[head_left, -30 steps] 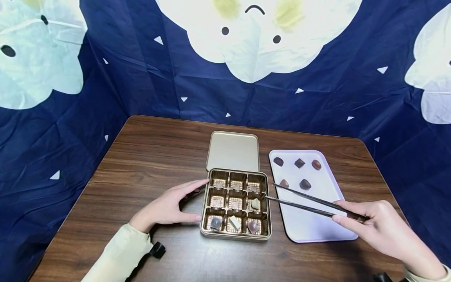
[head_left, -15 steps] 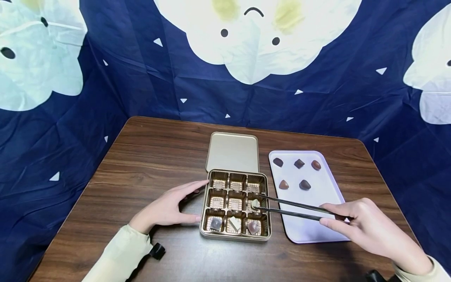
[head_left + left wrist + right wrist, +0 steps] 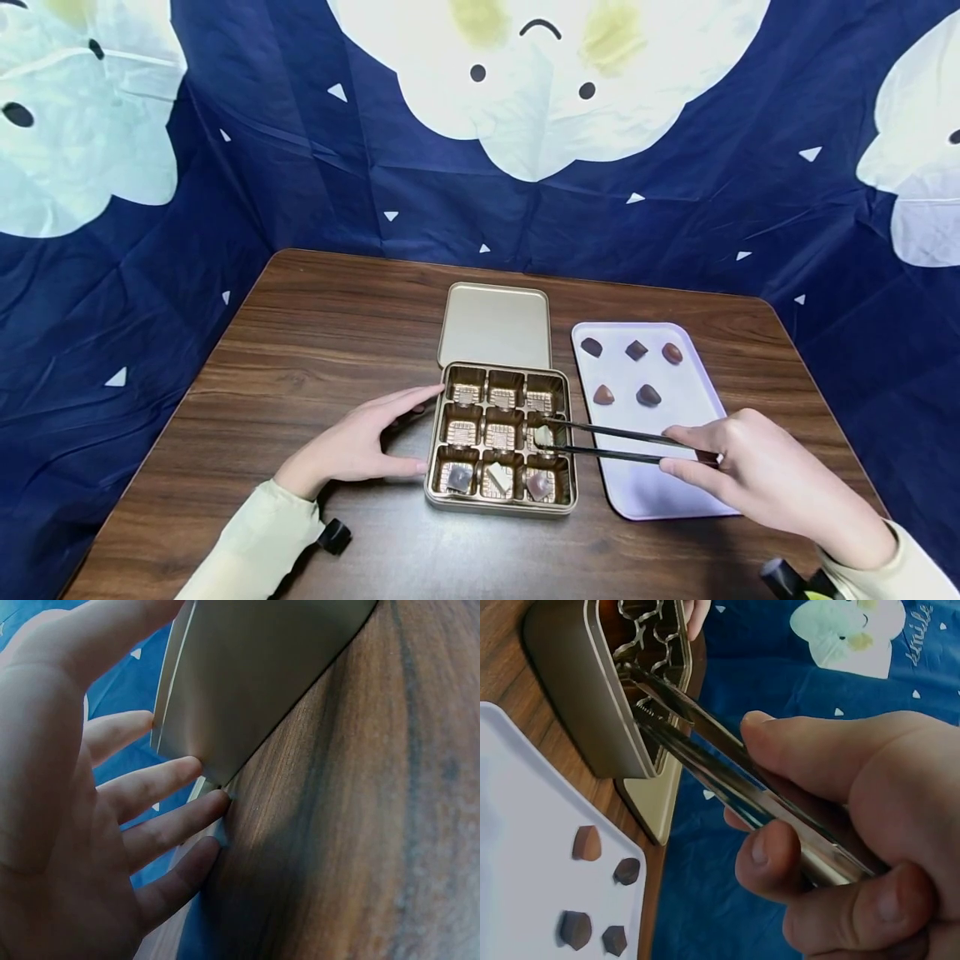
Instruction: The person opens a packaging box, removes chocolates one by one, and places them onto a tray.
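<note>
My right hand holds metal tongs, thumb on one arm and fingers on the other. Their serrated tips reach into the right middle compartment of a gold tin, one on either side of a white chocolate. Along the tin's front row sit a dark square chocolate, a white one and a brown one. My left hand has its fingers and thumb spread along the tin's left side. In the left wrist view, fingertips lie right at the tin's wall.
The tin's lid lies flat behind it. To the right, a pale lilac tray bears several brown chocolates, partly under my right hand. A blue cloth with cloud faces hangs behind the wooden table.
My right hand has moved left, bringing the tong tips from the tin's right edge down into the compartment around the white chocolate. My left hand has stayed in place.
</note>
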Demonstrator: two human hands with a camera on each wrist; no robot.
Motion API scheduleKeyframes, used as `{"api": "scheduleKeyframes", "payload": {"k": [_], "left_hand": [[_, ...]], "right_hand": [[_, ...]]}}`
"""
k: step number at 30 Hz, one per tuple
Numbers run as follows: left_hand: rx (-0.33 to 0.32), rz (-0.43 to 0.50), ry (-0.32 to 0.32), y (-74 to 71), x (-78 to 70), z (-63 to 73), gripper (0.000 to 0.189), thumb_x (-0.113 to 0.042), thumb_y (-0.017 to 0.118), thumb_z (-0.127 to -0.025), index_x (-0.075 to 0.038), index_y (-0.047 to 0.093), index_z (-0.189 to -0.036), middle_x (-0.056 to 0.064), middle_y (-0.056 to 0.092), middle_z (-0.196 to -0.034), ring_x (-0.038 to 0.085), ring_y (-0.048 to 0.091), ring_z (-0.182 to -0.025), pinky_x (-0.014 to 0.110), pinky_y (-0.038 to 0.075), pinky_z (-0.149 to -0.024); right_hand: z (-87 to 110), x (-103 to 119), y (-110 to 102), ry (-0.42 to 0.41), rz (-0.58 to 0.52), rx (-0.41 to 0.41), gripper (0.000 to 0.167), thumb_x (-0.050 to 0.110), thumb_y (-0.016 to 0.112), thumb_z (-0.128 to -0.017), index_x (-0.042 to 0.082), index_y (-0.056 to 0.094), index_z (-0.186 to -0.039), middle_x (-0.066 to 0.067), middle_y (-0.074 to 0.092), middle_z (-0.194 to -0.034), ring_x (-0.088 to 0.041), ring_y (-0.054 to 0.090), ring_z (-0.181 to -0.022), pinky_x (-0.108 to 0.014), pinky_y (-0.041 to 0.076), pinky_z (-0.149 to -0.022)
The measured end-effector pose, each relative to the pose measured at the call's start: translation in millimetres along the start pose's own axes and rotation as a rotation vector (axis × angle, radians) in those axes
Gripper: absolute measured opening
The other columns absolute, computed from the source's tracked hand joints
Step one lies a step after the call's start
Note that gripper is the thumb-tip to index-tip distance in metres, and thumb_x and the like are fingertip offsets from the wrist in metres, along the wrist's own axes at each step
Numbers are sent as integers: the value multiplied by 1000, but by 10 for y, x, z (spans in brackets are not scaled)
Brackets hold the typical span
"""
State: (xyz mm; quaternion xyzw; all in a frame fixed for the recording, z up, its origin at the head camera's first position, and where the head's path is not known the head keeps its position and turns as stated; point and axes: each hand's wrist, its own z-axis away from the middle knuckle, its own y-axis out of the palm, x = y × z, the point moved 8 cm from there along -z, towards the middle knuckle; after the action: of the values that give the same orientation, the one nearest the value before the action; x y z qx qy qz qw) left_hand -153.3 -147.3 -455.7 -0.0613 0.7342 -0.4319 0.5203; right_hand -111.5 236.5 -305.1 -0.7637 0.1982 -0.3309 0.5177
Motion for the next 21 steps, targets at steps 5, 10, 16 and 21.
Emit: {"api": "scheduleKeyframes", "payload": {"k": [5,10,16,21], "left_hand": [[-1,5,-1,2,-5,0,101,-65,82,-82,-36,33,-165,0,43,-166,24,42,-149,61,36,-119],[3,3,-1,-1,-3,-4,101,-66,81,-82,-36,33,-165,0,42,-166,24,41,-150,60,35,-120],[6,-3,-8,0,4,-1,101,-68,80,-82,-37,32,-165,1,42,-166,25,41,-150,62,35,-120],[4,-3,-8,4,9,-5,101,-67,80,-82,-38,32,-165,0,42,-166,24,41,-150,61,35,-120]], "right_hand": [[-74,66,-13,27,72,24,17,26,88,-84,17,84,-97,23,65,-68,21,28,-51,-8,32,-49],[-162,132,-10,37,127,64,18,32,86,-88,35,69,-82,32,34,-62,13,30,-53,-13,29,-49],[-246,172,-16,70,170,112,24,34,86,-87,36,64,-77,29,34,-62,8,32,-55,-20,32,-50],[-294,178,-18,114,192,173,13,37,84,-89,32,73,-84,28,44,-63,5,39,-57,-26,38,-51]]}}
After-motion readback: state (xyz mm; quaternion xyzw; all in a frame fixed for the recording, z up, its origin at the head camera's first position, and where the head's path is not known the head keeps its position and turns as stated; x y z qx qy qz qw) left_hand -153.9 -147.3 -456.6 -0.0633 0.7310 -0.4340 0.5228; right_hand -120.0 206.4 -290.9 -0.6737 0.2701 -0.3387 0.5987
